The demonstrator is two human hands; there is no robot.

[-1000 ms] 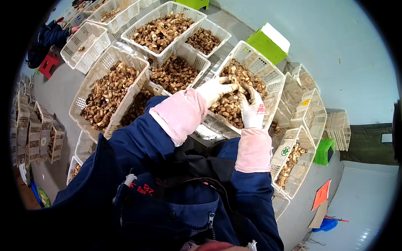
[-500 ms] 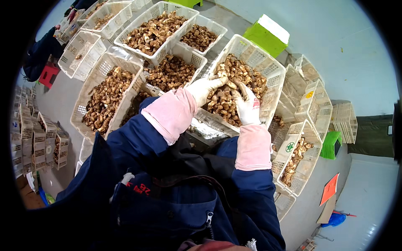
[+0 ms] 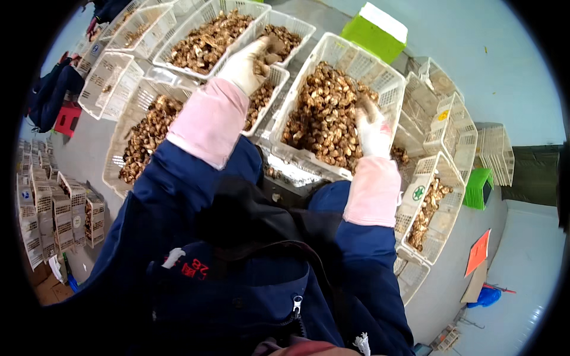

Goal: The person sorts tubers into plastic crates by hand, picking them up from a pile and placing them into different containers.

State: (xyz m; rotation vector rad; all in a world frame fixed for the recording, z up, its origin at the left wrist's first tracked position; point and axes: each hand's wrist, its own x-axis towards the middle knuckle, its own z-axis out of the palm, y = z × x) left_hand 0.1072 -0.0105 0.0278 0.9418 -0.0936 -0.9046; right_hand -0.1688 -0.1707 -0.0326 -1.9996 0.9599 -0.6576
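Note:
My left hand [image 3: 248, 66], in a white glove with soiled fingertips, reaches over the junction of the far crates. Its fingers are curled beside the mushrooms [image 3: 284, 41] in a small white crate; whatever they hold is hidden. In front of me a larger white plastic crate [image 3: 332, 48] is tilted towards me, with a heap of brown and pale mushrooms [image 3: 326, 118] in it. At that crate's right side my right hand [image 3: 373, 132] rests with its fingers stretched out on the mushrooms. Pink cuffs cover both wrists.
More mushroom crates stand to the left [image 3: 113, 155], far left [image 3: 160, 56] and right [image 3: 448, 207]. A green box with a white top [image 3: 375, 32] is behind the large crate. Stacked crates [image 3: 56, 202] fill the left side. Another person [image 3: 56, 89] is near a red stool [image 3: 68, 118].
The hands have parted from above the large crate. My left hand has moved away and left to the far crates; the right has shifted slightly right along the heap.

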